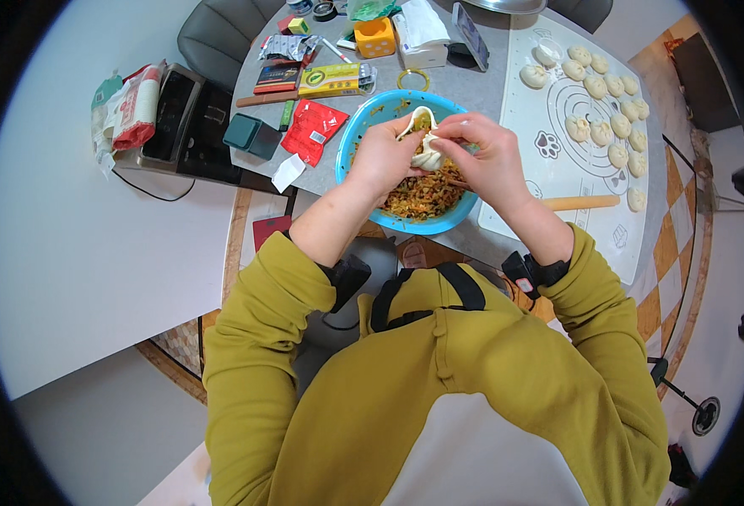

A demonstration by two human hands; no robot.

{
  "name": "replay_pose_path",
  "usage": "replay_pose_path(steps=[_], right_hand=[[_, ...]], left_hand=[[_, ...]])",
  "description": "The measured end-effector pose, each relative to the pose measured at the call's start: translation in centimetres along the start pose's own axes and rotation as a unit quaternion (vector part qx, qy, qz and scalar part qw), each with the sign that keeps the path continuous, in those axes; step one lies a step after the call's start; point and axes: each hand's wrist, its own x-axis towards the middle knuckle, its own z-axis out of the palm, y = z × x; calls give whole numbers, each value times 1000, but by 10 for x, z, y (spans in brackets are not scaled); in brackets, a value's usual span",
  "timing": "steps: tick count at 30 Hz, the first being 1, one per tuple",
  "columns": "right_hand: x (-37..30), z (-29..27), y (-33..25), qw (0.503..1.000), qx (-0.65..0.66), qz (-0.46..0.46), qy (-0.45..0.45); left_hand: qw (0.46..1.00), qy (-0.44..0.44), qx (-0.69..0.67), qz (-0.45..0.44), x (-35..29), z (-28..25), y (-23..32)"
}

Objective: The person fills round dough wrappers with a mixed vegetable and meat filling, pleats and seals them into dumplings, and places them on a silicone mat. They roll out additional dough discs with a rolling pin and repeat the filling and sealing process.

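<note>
Over a light-blue bowl (344, 152), my left hand (380, 158) cups a round dough wrapper (427, 160) with filling inside. My right hand (487, 158) is closed on the wrapper's right edge, thumb and fingers pinching the dough. Part of the wrapper is hidden behind my fingers. Chopped brown and orange filling (423, 202) lies in the bowl below both hands. On the white mat (515, 118) to the right sit several pleated buns (595, 87) in loose rows. A wooden rolling pin (587, 202) rests on the mat, right of my right hand.
Left of the bowl lie a red packet (315, 131), a dark green box (251, 137) and a yellow package (330, 80). Behind it stand a tissue box (423, 38), a yellow cube holder (374, 38) and a propped phone (471, 36). A metal bowl (511, 4) is at the far edge.
</note>
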Motion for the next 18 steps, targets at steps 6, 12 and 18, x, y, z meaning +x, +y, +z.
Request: replay_pose_path(steps=[6, 12, 18], right_hand=[[1, -5, -4, 1000, -21, 8, -2], [6, -14, -10, 1000, -8, 16, -7], [7, -17, -11, 998, -51, -34, 6]], left_hand=[[999, -21, -21, 12, -3, -2, 7], [985, -99, -139, -21, -12, -11, 29], [988, -75, -134, 1, -11, -9, 24]])
